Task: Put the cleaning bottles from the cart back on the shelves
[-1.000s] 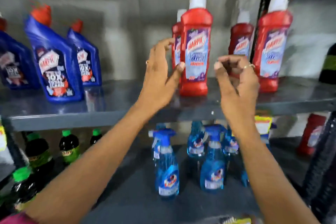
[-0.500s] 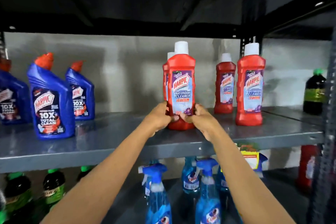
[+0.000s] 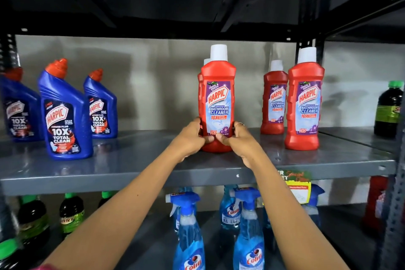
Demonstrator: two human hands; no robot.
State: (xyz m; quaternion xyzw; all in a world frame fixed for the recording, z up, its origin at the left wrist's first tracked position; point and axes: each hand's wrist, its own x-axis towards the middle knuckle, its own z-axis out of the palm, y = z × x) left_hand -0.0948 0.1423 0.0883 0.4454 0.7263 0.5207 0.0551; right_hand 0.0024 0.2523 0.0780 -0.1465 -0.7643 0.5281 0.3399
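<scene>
So both hands, left hand (image 3: 190,136) and right hand (image 3: 237,138), grip the red bathroom cleaner bottle (image 3: 217,103) low down, standing on the shelf (image 3: 131,173); probably just squaring it up, then letting go.

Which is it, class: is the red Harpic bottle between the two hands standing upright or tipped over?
Upright. The red Harpic bottle stands on its base on the grey shelf, white cap uppermost, with both hands around its bottom.

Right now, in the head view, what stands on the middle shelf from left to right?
Three blue Harpic toilet cleaner bottles → red bathroom cleaner bottle held by left hand and right hand → two more red bottles → dark green-capped bottle.
</scene>
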